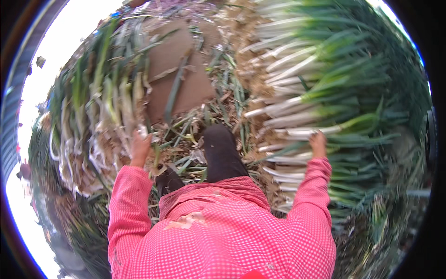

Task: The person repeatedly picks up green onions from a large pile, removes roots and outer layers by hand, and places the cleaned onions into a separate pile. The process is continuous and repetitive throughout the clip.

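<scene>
My right hand (317,143) is closed around the white shank of a peeled long green onion (296,132). That stalk lies on a broad row of peeled green onions (289,108), their white root ends towards the middle and green leaves to the right. At the right edge of a heap of unpeeled green onions (108,94) is my left hand (140,148). Something whitish shows at its fingertips, and blur hides whether the fingers grip it. The heap's stalks have dry outer skins, with roots pointing towards me.
Brown cardboard (181,83) lies on the ground between the two heaps, a loose green leaf (177,87) across it. Onion trimmings (195,153) litter the ground around my dark-clad knee (223,150). More green onions (80,223) lie at the lower left.
</scene>
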### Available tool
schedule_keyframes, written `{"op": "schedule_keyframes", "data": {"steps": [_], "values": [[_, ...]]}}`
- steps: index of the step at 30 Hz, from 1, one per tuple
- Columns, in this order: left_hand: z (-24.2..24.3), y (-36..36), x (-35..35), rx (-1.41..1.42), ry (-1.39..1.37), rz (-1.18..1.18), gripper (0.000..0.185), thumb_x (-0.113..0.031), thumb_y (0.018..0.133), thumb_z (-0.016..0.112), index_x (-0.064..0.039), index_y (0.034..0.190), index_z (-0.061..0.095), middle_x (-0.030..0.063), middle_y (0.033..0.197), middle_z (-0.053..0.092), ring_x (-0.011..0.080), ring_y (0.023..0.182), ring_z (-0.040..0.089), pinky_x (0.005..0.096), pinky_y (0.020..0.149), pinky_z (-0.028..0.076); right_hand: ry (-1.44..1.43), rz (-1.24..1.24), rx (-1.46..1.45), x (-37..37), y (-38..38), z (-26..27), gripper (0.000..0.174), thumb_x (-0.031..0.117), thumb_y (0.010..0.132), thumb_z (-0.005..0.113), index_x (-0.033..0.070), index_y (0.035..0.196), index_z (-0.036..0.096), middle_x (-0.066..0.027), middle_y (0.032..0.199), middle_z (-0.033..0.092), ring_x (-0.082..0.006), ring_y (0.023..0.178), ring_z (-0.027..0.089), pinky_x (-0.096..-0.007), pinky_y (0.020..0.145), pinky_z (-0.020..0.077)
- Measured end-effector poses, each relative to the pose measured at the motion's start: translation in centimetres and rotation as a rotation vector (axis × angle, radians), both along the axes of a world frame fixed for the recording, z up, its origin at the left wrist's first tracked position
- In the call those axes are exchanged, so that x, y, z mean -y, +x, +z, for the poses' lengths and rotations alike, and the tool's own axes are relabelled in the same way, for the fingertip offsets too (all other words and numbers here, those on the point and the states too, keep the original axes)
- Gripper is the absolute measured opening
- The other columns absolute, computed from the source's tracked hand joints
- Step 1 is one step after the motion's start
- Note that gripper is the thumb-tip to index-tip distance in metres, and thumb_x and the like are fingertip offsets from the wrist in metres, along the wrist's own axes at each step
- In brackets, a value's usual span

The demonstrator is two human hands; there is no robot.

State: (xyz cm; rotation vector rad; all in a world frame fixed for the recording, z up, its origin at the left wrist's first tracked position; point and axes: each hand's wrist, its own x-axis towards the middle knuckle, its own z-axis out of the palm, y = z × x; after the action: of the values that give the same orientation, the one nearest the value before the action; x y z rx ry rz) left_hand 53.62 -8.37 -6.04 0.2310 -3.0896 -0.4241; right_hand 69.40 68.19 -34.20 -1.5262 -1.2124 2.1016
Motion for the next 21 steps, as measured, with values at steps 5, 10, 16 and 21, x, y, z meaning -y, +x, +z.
{"op": "schedule_keyframes", "data": {"steps": [5, 10, 16, 21], "values": [[-0.6, 0.3, 0.7, 0.030, 0.070, 0.030, 0.081, -0.045, 0.085, 0.061, 0.008, 0.136, 0.028, 0.0343, 0.120, 0.052, 0.0459, 0.113, 0.051, 0.0453, 0.095, 0.041, -0.155, 0.224, -0.177, 16.1, -5.7, -2.1, 0.010, 0.015, 0.088, 0.055, 0.008, 0.082, 0.052, -0.0059, 0.066, 0.054, -0.0191, 0.053, 0.053, -0.0356, 0.044, 0.0443], [-0.7, 0.3, 1.0, 0.022, 0.132, -0.019, 0.079, -0.042, 0.088, 0.059, 0.010, 0.136, 0.026, 0.0361, 0.122, 0.049, 0.0464, 0.115, 0.050, 0.0429, 0.096, 0.040, -0.325, 0.482, 0.017, 28.2, -11.4, -4.3, 0.024, 0.023, 0.088, 0.058, 0.009, 0.105, 0.051, -0.0075, 0.087, 0.056, -0.0220, 0.069, 0.055, -0.0377, 0.057, 0.0478], [-0.1, 0.5, 0.5, 0.139, 0.147, 0.027, 0.075, -0.034, 0.089, 0.057, 0.011, 0.137, 0.022, 0.0356, 0.125, 0.046, 0.0447, 0.116, 0.048, 0.0411, 0.098, 0.038, -0.311, 0.369, 0.153, 30.8, -19.0, -5.8, 0.054, 0.032, 0.088, 0.059, 0.009, 0.132, 0.038, -0.0158, 0.136, 0.042, -0.0379, 0.121, 0.045, -0.0521, 0.090, 0.0432], [1.4, 0.5, -1.4, 0.134, 0.176, 0.012, 0.073, -0.025, 0.089, 0.058, 0.010, 0.140, 0.018, 0.0322, 0.129, 0.044, 0.0395, 0.119, 0.047, 0.0388, 0.101, 0.034, -0.567, 0.154, 0.064, 28.0, -24.1, -11.9, 0.057, 0.036, 0.087, 0.060, 0.012, 0.133, 0.037, -0.0134, 0.142, 0.033, -0.0378, 0.123, 0.043, -0.0557, 0.091, 0.0414]]}}
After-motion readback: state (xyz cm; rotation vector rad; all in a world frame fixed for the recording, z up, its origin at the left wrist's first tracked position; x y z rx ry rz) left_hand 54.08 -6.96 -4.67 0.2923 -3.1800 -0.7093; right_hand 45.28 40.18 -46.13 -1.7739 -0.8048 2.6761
